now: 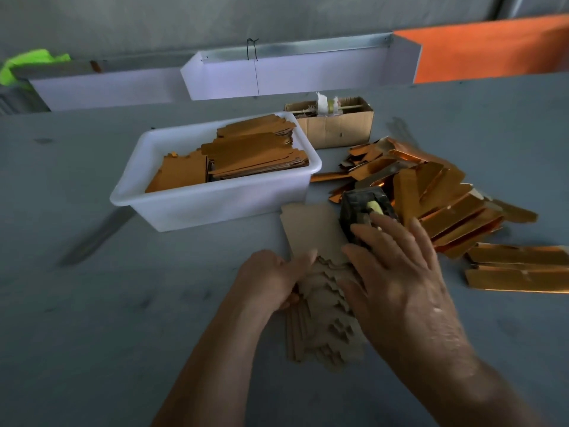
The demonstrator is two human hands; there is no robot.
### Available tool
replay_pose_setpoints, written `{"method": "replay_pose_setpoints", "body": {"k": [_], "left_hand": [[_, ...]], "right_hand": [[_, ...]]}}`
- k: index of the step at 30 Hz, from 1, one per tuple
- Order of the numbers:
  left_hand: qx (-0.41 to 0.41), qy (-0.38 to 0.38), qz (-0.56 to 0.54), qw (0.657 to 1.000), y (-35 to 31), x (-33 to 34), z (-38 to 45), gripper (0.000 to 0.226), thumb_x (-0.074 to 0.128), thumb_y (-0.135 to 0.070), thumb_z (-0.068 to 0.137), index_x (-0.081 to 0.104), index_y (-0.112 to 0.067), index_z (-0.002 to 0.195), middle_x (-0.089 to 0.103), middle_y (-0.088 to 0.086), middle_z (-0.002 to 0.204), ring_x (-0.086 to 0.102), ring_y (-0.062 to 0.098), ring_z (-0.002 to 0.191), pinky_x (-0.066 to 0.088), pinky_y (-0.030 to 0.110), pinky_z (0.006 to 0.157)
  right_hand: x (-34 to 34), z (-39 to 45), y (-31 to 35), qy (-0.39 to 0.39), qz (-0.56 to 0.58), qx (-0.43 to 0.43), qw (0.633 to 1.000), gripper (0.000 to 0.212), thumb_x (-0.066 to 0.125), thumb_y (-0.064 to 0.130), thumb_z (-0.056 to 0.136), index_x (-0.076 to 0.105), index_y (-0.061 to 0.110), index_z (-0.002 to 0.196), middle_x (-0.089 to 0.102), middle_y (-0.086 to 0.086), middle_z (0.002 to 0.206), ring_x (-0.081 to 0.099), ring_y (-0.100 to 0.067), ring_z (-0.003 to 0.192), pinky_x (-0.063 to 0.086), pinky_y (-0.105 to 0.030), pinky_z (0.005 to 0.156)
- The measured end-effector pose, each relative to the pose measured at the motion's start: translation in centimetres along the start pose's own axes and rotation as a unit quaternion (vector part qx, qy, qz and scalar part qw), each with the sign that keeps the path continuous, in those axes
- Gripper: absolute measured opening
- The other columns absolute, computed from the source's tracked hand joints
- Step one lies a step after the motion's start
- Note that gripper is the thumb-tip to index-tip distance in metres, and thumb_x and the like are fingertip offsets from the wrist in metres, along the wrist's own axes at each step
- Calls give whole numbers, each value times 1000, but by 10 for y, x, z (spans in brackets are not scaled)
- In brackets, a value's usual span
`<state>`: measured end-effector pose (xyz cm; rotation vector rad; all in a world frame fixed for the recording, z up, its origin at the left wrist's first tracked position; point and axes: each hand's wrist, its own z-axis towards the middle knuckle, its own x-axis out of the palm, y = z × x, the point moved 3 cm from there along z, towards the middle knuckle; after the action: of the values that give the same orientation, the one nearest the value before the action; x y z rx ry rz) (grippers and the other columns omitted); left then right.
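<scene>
Fronting a grey wall [154, 20], the grey table [123, 303] bears fanned brown cardboard blanks [326, 318]; left hand [271, 275] grips them, right hand [400, 272] spreads flat over them.

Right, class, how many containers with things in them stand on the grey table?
2: the white plastic tub of gold card blanks left of centre, and the cardboard box just behind its right corner. Whether the long white troughs at the back hold anything is hidden.

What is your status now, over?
Left hand grips cardboard stack edge. Right hand flat, spread over stack, fingertips at dark dispenser. Gold pieces crowd the right side.
</scene>
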<state>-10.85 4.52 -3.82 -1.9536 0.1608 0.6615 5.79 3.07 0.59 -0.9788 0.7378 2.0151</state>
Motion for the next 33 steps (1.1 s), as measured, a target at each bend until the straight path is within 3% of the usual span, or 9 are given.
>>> {"method": "replay_pose_setpoints", "body": {"k": [2,4,7,13,17,19,24,28,33], "left_hand": [[12,-34,32,999,-5,-2,3,55,65,-59,80,58,-11,52,61,3,44,54,3,39,39,12,43],[1,-40,14,999,-9,-2,7,46,68,-51,82,62,-9,63,57,-1,42,45,-1,29,30,13,34],[-58,-1,-110,992,-10,-4,12,28,75,-29,82,61,-5,82,57,3,52,48,7,37,31,16,38],[-96,48,-192,976,-2,-16,1,12,68,-13,88,66,-1,87,69,3,61,56,2,37,27,13,32],[13,-80,-18,997,1,-36,-3,20,65,-21,91,70,-14,72,69,2,62,58,3,39,34,11,36],[50,-119,-15,992,0,-42,-9,18,68,-20,88,68,-19,70,63,-2,53,51,-2,34,34,10,36],[6,-49,-145,988,4,-40,-20,9,73,-11,83,66,-16,80,63,-8,54,51,-2,36,44,23,53],[-27,11,-109,994,5,-31,-20,10,68,-12,88,65,-13,78,61,-1,64,51,-4,37,39,12,41],[-47,22,-160,986,6,-22,-18,14,68,-20,89,63,-13,77,62,-8,54,55,0,39,35,14,40]], "right_hand": [[7,-1,-6,27,-18,8,999,33,85,4,61,74,4,92,69,-17,108,58,-39,116,39,-64,99],[10,-2,-13,31,-28,8,999,35,87,0,56,74,5,88,69,-17,105,60,-40,111,42,-62,95],[11,-3,-19,12,-33,-1,999,35,86,-3,54,74,2,87,70,-18,104,63,-40,106,44,-59,93],[13,-1,-22,19,-21,17,999,31,84,-3,58,74,3,87,69,-17,106,63,-39,108,43,-62,95],[14,-3,-20,15,-14,31,999,25,82,-1,64,75,3,88,70,-17,106,61,-38,111,38,-62,99],[13,-4,-19,3,4,41,999,23,80,-2,67,74,2,88,69,-18,106,60,-38,112,36,-63,101],[6,-5,-6,-43,80,64,994,26,76,-2,71,72,-3,97,68,-20,109,60,-39,111,46,-58,94],[11,-2,9,-1,104,77,992,31,76,4,75,69,-4,104,67,-19,110,60,-37,112,47,-50,95],[17,7,19,63,38,38,997,18,80,16,70,72,12,86,72,-8,94,66,-29,101,46,-47,92]]}}
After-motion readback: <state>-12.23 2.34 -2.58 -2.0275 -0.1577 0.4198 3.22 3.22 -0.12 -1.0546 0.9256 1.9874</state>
